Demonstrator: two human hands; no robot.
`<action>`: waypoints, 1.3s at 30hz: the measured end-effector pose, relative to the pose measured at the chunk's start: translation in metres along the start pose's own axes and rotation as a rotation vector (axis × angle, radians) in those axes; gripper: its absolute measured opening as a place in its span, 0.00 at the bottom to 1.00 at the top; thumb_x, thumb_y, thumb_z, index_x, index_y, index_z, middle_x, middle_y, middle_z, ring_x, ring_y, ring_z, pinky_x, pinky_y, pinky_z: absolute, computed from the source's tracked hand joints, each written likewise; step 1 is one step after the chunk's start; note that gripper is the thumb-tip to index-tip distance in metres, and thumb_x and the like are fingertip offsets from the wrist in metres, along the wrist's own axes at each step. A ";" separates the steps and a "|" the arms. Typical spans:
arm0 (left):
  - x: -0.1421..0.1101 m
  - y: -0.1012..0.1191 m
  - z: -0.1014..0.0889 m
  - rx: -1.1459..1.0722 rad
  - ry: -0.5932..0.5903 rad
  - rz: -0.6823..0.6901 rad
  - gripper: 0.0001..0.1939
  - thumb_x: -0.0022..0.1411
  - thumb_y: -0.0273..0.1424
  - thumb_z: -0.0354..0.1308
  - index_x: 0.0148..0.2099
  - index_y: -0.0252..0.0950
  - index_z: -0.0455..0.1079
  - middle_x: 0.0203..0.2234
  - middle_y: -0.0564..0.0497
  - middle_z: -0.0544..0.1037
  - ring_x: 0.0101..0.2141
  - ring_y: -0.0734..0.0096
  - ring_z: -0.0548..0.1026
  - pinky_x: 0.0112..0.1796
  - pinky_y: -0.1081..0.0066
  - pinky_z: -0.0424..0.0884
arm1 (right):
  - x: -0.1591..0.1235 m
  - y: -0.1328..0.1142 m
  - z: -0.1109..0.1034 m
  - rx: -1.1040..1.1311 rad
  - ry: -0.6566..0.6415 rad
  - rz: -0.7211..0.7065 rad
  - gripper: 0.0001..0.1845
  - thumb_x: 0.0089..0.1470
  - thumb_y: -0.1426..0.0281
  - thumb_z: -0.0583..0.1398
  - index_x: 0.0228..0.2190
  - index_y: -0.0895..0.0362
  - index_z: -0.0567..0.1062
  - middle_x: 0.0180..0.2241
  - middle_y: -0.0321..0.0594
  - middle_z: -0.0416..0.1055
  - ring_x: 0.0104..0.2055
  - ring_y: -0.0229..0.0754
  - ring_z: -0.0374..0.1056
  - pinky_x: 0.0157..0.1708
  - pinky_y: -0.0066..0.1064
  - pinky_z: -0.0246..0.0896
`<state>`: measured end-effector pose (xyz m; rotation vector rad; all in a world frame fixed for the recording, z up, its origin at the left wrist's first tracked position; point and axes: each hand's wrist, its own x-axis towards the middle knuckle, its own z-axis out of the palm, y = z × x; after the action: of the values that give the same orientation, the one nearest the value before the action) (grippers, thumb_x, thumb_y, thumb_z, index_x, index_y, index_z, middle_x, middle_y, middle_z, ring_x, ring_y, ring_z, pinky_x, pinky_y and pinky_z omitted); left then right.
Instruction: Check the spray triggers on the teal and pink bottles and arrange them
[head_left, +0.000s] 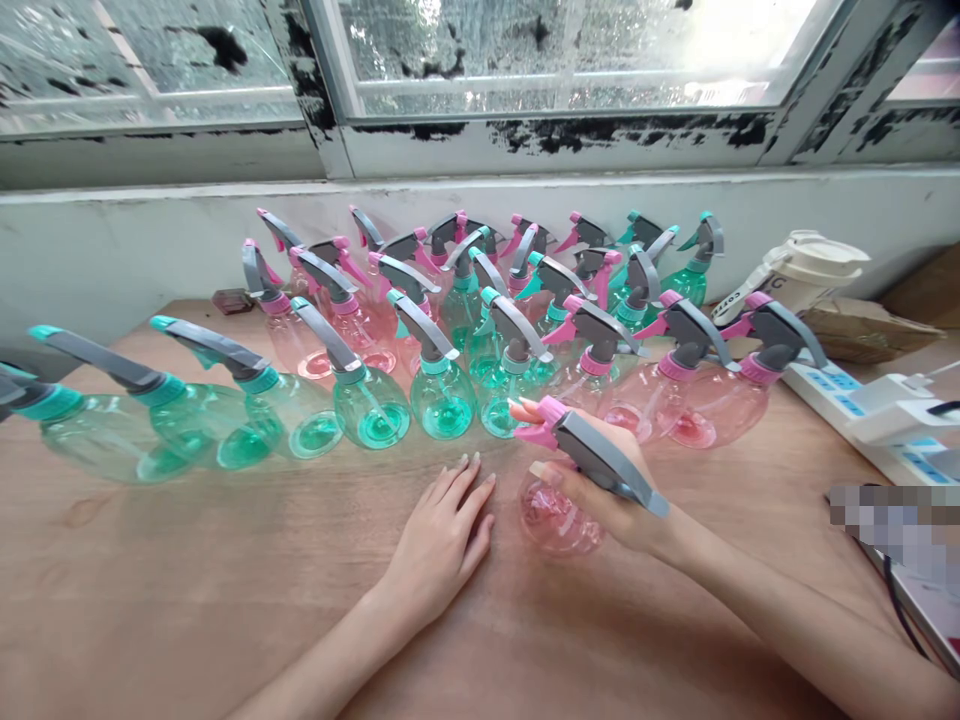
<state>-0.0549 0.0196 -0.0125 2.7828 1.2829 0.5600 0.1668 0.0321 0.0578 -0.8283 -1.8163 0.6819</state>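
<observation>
Right hand (621, 515): yours, fingers and thumb closed round the neck of one pink bottle (559, 520), just under its spray head (607, 462). The bottle stands in front of the near row, to the right of your other hand; whether its base touches the table (262, 600) cannot be told.

Left hand (441, 530): yours, palm down on the table, fingers slightly spread, holding nothing; near the pink bottle, apart from it.

Risks, as judged:
– Knock. Your right fingertips overlap the nearest green bottle (504, 408) in view; a forward swing could tip it. Cause: little room, rounded bodies.
– Chain fall. The front pink bottles (727, 405) stand close together; one push could pass along them.
– Stray squeeze. Your grip is high, by the trigger; pressing hard could work the sprayer or let the body swing.
– Snag. Your right forearm lies near the device (922, 610); a wide sweep could catch it.

Hidden or unclear:
– Rear bottles (289, 335): many bodies covered by those in front; no sure count.
– Your right fingers: partly behind the spray head.
– Leftmost green bottle (105, 435): nozzle end cut off by the edge.
– Device: partly masked by blocks, running out of frame.
– Contents: liquid or none, cannot be told.
</observation>
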 end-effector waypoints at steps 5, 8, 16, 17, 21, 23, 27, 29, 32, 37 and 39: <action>0.000 0.000 0.000 0.011 -0.008 0.005 0.19 0.70 0.30 0.47 0.59 0.33 0.66 0.59 0.39 0.68 0.60 0.54 0.65 0.58 0.51 0.65 | 0.000 0.001 0.000 -0.012 -0.003 0.011 0.19 0.58 0.66 0.59 0.51 0.53 0.71 0.38 0.42 0.75 0.29 0.40 0.72 0.39 0.35 0.71; 0.000 0.000 0.000 0.019 -0.011 0.011 0.19 0.70 0.30 0.46 0.59 0.31 0.66 0.59 0.38 0.68 0.60 0.53 0.66 0.57 0.50 0.66 | 0.000 0.000 -0.001 -0.015 -0.008 0.009 0.18 0.58 0.66 0.59 0.50 0.54 0.71 0.39 0.43 0.75 0.30 0.41 0.72 0.40 0.36 0.70; -0.001 0.000 0.001 0.004 0.000 0.003 0.19 0.70 0.31 0.47 0.59 0.33 0.66 0.59 0.38 0.68 0.60 0.54 0.65 0.58 0.51 0.65 | 0.000 -0.001 -0.002 -0.012 -0.031 0.050 0.14 0.58 0.67 0.59 0.47 0.54 0.72 0.35 0.40 0.73 0.28 0.39 0.68 0.36 0.34 0.70; -0.001 -0.001 0.001 -0.001 0.004 0.002 0.19 0.70 0.31 0.47 0.59 0.33 0.66 0.59 0.38 0.68 0.60 0.54 0.65 0.58 0.51 0.65 | 0.001 -0.001 -0.002 -0.012 -0.030 0.041 0.13 0.58 0.67 0.59 0.46 0.54 0.72 0.35 0.40 0.73 0.27 0.38 0.68 0.35 0.33 0.69; 0.000 -0.001 0.000 -0.017 0.004 -0.004 0.19 0.69 0.31 0.47 0.59 0.34 0.66 0.59 0.39 0.68 0.60 0.55 0.65 0.58 0.52 0.65 | 0.005 -0.004 -0.001 -0.040 -0.010 0.015 0.04 0.58 0.68 0.59 0.36 0.54 0.73 0.30 0.37 0.71 0.29 0.39 0.69 0.31 0.30 0.66; 0.000 -0.001 0.000 -0.018 0.001 -0.005 0.19 0.69 0.31 0.47 0.59 0.34 0.66 0.59 0.39 0.68 0.60 0.55 0.65 0.58 0.52 0.65 | 0.006 -0.005 -0.001 -0.050 -0.003 0.018 0.03 0.58 0.69 0.58 0.33 0.54 0.72 0.29 0.37 0.70 0.30 0.40 0.69 0.29 0.30 0.65; 0.000 0.000 0.000 -0.008 -0.004 0.001 0.19 0.69 0.30 0.47 0.59 0.32 0.66 0.59 0.37 0.68 0.60 0.53 0.65 0.57 0.50 0.65 | 0.006 -0.004 -0.001 -0.051 -0.006 0.000 0.03 0.58 0.69 0.58 0.32 0.55 0.72 0.27 0.36 0.68 0.28 0.38 0.67 0.28 0.29 0.63; 0.000 0.000 0.000 -0.006 -0.005 0.000 0.19 0.69 0.30 0.47 0.59 0.32 0.66 0.59 0.37 0.68 0.60 0.53 0.65 0.57 0.50 0.65 | 0.005 -0.003 -0.001 -0.034 -0.010 -0.009 0.05 0.57 0.68 0.60 0.37 0.54 0.73 0.30 0.37 0.70 0.28 0.38 0.67 0.30 0.29 0.65; 0.000 0.000 0.000 -0.012 -0.005 -0.005 0.19 0.69 0.30 0.47 0.59 0.33 0.66 0.59 0.38 0.68 0.60 0.54 0.65 0.58 0.51 0.65 | 0.004 -0.003 -0.001 -0.007 -0.022 0.015 0.13 0.58 0.65 0.59 0.45 0.53 0.72 0.36 0.39 0.74 0.26 0.36 0.67 0.34 0.31 0.68; 0.000 0.000 0.000 -0.022 -0.003 -0.009 0.19 0.69 0.30 0.47 0.60 0.35 0.65 0.59 0.39 0.68 0.60 0.55 0.65 0.58 0.52 0.65 | 0.002 -0.005 0.000 -0.014 -0.013 0.047 0.13 0.60 0.62 0.58 0.45 0.53 0.72 0.32 0.39 0.74 0.24 0.37 0.67 0.35 0.33 0.69; 0.000 0.000 0.000 -0.022 -0.003 -0.009 0.19 0.69 0.31 0.47 0.59 0.35 0.65 0.59 0.39 0.68 0.60 0.55 0.65 0.58 0.52 0.65 | 0.002 -0.005 0.000 -0.014 -0.011 0.048 0.12 0.60 0.62 0.58 0.44 0.53 0.72 0.30 0.38 0.74 0.24 0.38 0.67 0.36 0.34 0.69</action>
<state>-0.0555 0.0195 -0.0126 2.7578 1.2808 0.5654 0.1651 0.0304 0.0631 -0.8809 -1.8175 0.7060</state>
